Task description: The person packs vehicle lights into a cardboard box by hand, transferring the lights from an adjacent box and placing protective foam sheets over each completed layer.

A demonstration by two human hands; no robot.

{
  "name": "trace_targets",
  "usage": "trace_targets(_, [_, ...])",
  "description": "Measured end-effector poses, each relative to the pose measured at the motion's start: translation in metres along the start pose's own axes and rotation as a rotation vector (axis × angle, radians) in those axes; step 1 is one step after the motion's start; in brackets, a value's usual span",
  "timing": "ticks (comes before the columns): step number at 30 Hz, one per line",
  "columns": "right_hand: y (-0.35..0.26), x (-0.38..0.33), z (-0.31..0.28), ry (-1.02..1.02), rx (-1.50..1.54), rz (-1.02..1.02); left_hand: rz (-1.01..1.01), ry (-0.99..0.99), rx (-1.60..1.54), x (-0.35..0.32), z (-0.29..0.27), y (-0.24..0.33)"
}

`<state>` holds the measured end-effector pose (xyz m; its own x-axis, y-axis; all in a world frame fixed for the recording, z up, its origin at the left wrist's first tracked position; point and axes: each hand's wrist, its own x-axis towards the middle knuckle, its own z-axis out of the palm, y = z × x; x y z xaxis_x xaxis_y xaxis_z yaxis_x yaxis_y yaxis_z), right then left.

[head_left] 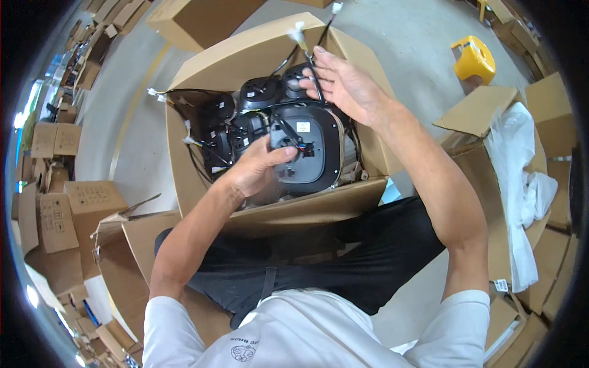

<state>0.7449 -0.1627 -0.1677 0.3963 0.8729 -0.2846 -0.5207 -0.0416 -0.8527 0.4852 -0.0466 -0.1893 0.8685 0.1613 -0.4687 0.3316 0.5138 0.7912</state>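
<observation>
A rounded, grey-and-black plastic housing (307,165) lies face down on top of the other parts in an open cardboard box (294,214). It has a white label and coloured wires at a central socket. My left hand (261,167) grips its left edge, thumb on the back and fingers mostly hidden. Above the housing, my right hand (346,86) has a black cable (317,83) running between thumb and loosely bent fingers. A pale connector (298,35) at that cable's upper end is smeared by motion. Several similar black housings (259,92) fill the box around it.
More cables with white connectors (156,94) hang over the box's left wall. To the right stands an open carton (478,110) draped with white plastic wrap (518,184). A yellow stool (475,60) is on the floor beyond. Cartons (95,199) are stacked at left.
</observation>
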Motion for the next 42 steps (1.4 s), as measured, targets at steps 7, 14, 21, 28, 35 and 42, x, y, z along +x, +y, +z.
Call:
trace_targets(7, [0.007,0.014,-0.056,0.153,-0.640,0.012,-0.285,-0.014,-0.123,0.119,0.012,-0.103])
trace_targets(14, [0.018,0.003,-0.073,0.059,-1.061,-0.132,-0.509,0.274,0.442,0.166,0.037,-0.157])
trace_targets(21, [0.016,-0.009,-0.086,-0.014,-1.294,-0.204,0.420,0.227,1.513,0.129,0.041,-0.089])
trace_targets(28, [0.036,0.012,-0.078,0.293,-1.577,-0.662,0.400,0.090,1.402,0.171,-0.033,-0.039])
trace_targets(35, [0.069,0.022,-0.090,0.372,-1.491,-0.451,0.591,0.533,1.264,0.336,-0.048,0.059])
trace_targets(42, [0.080,0.051,-0.084,0.324,-1.401,-0.477,0.764,0.529,0.817,0.397,-0.085,0.038])
